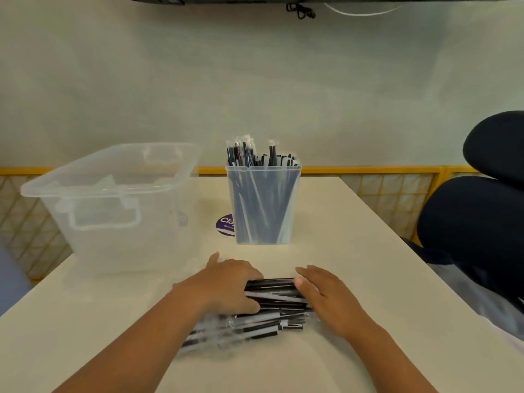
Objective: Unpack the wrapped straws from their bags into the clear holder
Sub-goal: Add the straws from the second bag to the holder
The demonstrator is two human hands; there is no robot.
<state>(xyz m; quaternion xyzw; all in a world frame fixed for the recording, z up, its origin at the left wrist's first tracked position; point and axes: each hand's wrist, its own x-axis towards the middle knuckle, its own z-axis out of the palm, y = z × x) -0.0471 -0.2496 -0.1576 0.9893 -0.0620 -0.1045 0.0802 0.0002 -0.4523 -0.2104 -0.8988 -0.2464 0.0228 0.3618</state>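
A pile of black straws in clear wrappers (272, 310) lies flat on the white table near me. My left hand (226, 285) rests palm down on the pile's left part, fingers curled over the straws. My right hand (326, 296) presses against the pile's right end, thumb touching the top straws. Behind the pile stands the clear square holder (262, 205), upright and filled with several wrapped straws whose ends stick out above its rim. No bag can be made out around the pile.
A large clear plastic bin (113, 205) stands at the back left of the white table (354, 251). A purple round sticker (225, 224) shows beside the holder. A dark chair (482, 217) is at the right. A yellow rail (368, 169) runs behind the table.
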